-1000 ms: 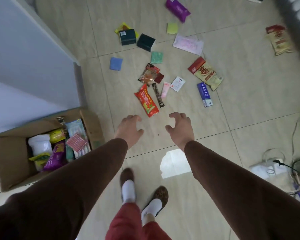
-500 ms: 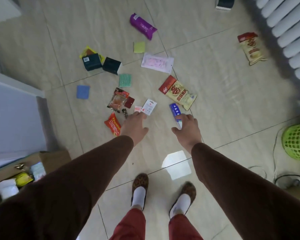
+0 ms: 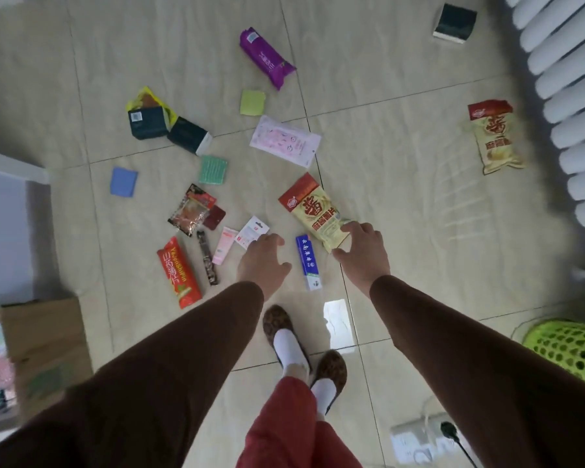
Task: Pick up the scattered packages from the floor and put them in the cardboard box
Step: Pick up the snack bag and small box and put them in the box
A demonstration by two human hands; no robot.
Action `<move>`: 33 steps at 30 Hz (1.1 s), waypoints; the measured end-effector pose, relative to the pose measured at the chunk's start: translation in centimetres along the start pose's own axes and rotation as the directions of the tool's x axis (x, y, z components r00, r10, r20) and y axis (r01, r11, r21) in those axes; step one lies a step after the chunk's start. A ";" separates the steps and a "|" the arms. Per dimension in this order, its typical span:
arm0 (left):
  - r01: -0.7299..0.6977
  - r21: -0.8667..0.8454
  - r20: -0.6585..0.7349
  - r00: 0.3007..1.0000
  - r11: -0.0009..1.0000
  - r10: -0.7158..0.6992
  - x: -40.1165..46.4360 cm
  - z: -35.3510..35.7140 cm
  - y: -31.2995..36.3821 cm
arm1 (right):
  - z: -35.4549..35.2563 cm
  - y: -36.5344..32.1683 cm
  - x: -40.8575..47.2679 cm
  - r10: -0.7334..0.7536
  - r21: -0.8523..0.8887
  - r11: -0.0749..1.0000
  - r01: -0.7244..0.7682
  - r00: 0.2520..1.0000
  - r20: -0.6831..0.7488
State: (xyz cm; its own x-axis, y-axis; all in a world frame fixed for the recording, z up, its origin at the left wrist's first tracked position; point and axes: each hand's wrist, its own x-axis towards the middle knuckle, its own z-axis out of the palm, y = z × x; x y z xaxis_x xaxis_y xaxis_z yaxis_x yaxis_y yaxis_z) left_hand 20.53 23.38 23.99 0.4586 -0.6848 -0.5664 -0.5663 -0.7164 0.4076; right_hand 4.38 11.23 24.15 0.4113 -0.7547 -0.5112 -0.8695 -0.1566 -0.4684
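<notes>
Several packages lie scattered on the tiled floor ahead of me. My left hand (image 3: 262,261) hovers open just below a small white card packet (image 3: 251,231). A blue and white toothpaste box (image 3: 308,261) lies between my hands. My right hand (image 3: 363,253) is open, its fingers at the lower corner of a red and yellow snack bag (image 3: 313,211). A red pouch (image 3: 178,271) and a dark stick sachet (image 3: 207,257) lie to the left. The cardboard box (image 3: 44,336) sits at the lower left, partly cut off, with packages inside.
Farther off lie a purple pack (image 3: 267,57), a pink and white pouch (image 3: 285,140), dark boxes (image 3: 168,126), coloured squares and a second snack bag (image 3: 493,136). A white radiator (image 3: 571,96) runs along the right. A green basket (image 3: 571,352) and a power strip (image 3: 423,437) sit at the lower right.
I have stepped forward toward the packages and the box has slid to the left edge. Both hands reached further out; the right one now touches the snack bag.
</notes>
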 end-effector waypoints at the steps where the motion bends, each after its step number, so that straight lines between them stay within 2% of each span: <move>1: 0.018 -0.007 0.000 1.000 1.000 -0.018 0.7 0.5 0.0 | 0.1 0.2 1.2 0.000 -0.005 1.000 0.000 1.000 0.011; 10: 0.205 -0.112 0.067 0.978 0.972 -0.199 8.9 8.1 -2.2 | 5.1 2.9 13.4 -0.008 -0.051 0.999 0.015 0.991 0.137; 20: 0.480 -0.189 0.160 0.876 0.857 -0.455 17.1 21.1 -4.9 | 14.4 9.2 26.6 0.096 -0.229 0.972 -0.046 0.973 0.209; 24: 0.560 -0.214 0.172 0.828 0.800 -0.534 19.6 24.7 -4.9 | 17.1 10.7 30.2 0.128 -0.233 0.970 -0.070 0.962 0.242; 26: 0.590 -0.227 0.178 0.807 0.775 -0.563 20.6 25.7 -4.6 | 17.9 11.1 31.3 0.125 -0.179 0.980 -0.082 0.962 0.244; 29: 0.627 -0.255 0.168 0.779 0.736 -0.605 21.4 25.7 -4.3 | 18.1 10.6 32.1 0.121 -0.071 0.992 -0.103 0.932 0.343; 33: 0.624 -0.323 0.110 0.772 0.711 -0.627 21.4 22.1 -4.8 | 16.3 7.9 32.4 -0.002 -0.106 0.993 0.049 0.915 0.405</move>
State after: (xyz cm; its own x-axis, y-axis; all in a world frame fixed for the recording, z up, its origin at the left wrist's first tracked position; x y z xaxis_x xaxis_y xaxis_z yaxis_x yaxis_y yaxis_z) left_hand 17.93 15.14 -5.94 0.6333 -0.0647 -0.7712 0.1046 -0.9802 0.1682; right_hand 15.34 -4.09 -7.84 0.4888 -0.4321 -0.7579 -0.8722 -0.2603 -0.4142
